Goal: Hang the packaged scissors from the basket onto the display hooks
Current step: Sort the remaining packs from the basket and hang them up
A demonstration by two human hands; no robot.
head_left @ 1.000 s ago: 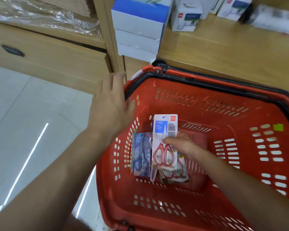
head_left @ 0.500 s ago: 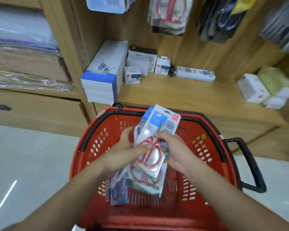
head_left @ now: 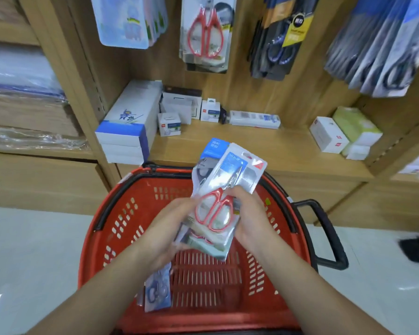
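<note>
Several packs of scissors, bundled and fanned, held between both hands above the basket. Grip: left hand curls round the bundle's edge; right hand pinches the front red-handled pack. Handling, judged: light, stiff card, slick plastic, prone to sliding apart; take by the top card near the hang hole. Hung red pack well beyond the hands.

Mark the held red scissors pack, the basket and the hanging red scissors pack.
held pack (head_left: 218,201), head view, red handles.
basket (head_left: 97,252), head view, left wall.
hanging pack (head_left: 205,37), head view, card between handles.
</note>
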